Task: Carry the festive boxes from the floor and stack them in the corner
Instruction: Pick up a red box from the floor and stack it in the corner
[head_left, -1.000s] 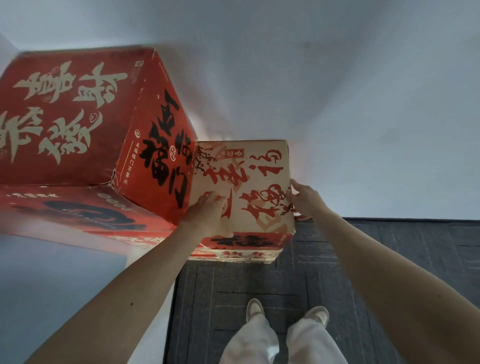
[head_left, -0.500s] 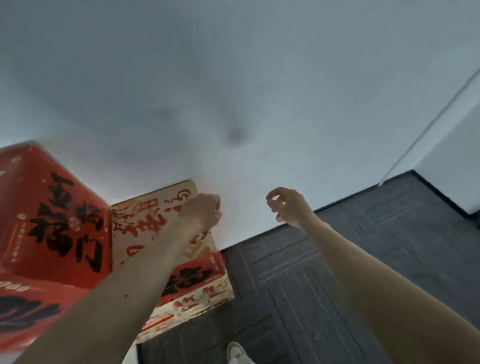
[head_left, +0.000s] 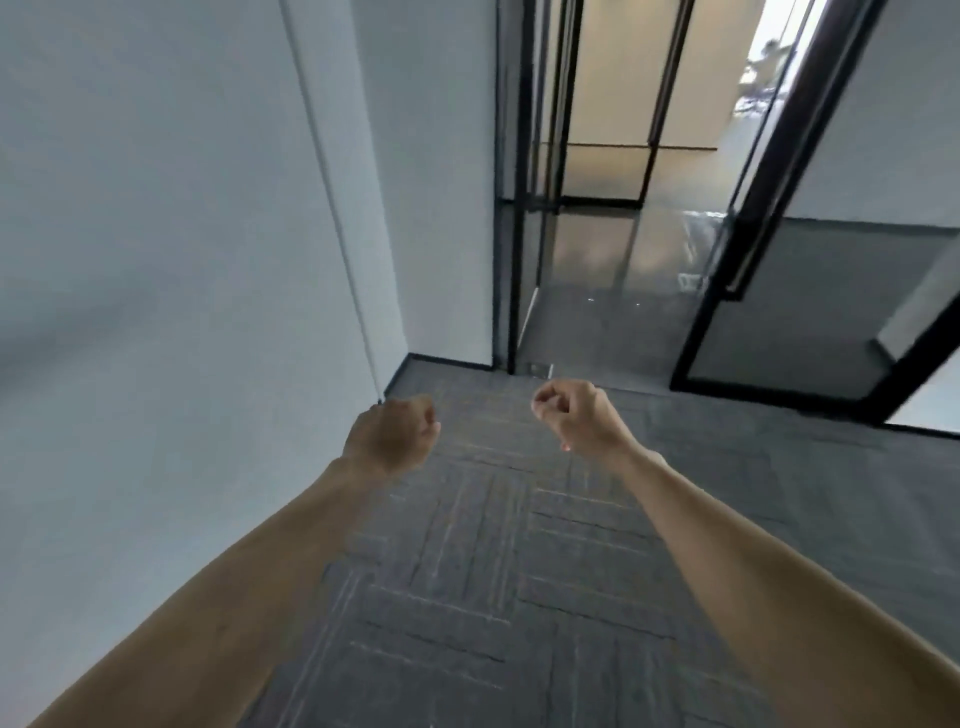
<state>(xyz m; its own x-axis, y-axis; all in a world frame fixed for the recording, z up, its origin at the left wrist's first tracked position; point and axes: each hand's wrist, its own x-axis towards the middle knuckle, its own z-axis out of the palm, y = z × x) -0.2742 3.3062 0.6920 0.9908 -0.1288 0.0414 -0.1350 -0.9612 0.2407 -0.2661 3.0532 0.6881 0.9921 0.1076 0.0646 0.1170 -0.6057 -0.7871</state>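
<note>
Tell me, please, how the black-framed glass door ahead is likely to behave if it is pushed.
The glass door probably feels stiff and fairly heavy, being a tall pane in a black frame. It stands angled to the doorway, so it likely swings rather than tips. The glass may be fragile; pushing near the bar handle seems safer.

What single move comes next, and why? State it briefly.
Probably turn and look for the next festive box: both the left hand and right hand are curled and hold nothing, and only carpet, a white wall and a glass door are in view.
</note>
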